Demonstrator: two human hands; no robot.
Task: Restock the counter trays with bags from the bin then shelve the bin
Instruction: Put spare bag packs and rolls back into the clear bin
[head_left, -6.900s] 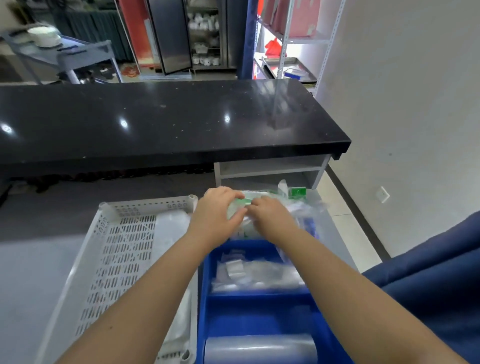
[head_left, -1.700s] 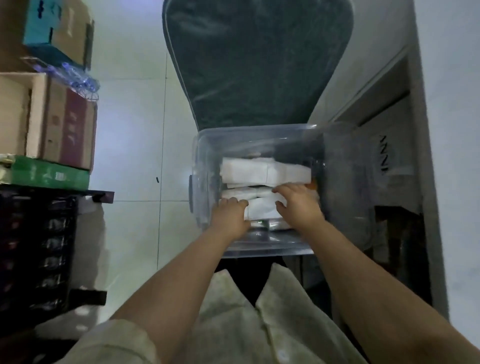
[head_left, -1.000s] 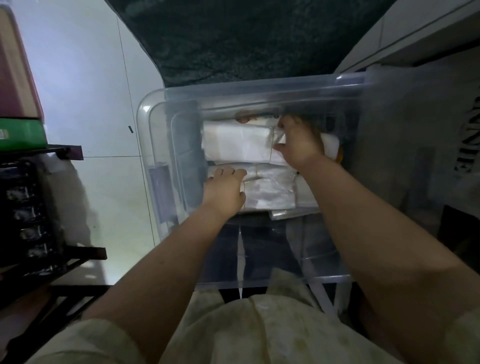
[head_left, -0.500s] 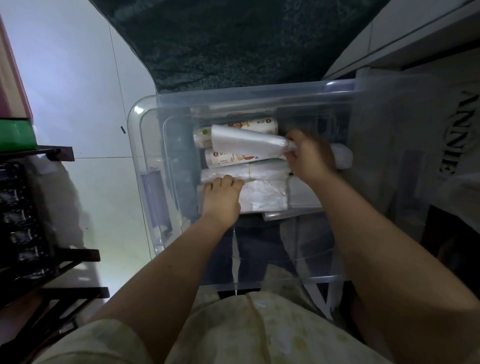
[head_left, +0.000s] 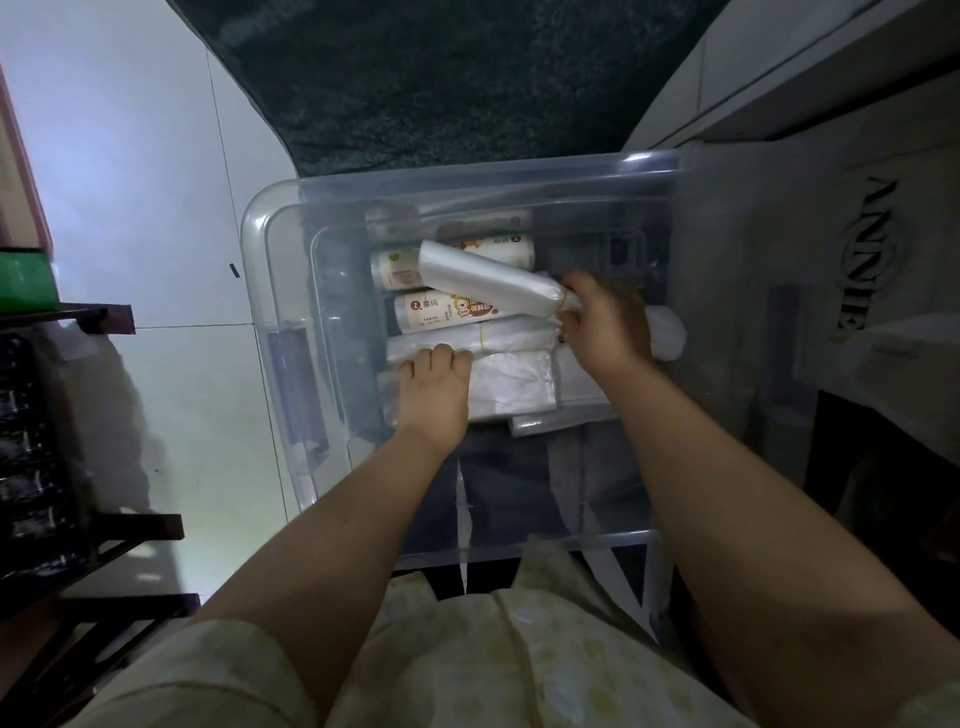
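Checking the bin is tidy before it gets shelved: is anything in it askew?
Yes: the clear plastic bag bundle in the right hand lies tilted across the printed white rolls, which lie level.

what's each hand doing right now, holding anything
Left hand: pressed flat on the stacked plastic bags in the clear bin, gripping nothing.
Right hand: closed on a tied bundle of clear bags, lifting it.

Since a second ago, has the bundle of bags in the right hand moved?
Yes. The right hand has lifted the bundle of bags off the stack; it now tilts across the printed rolls, free end toward the clear bin's far-left corner.
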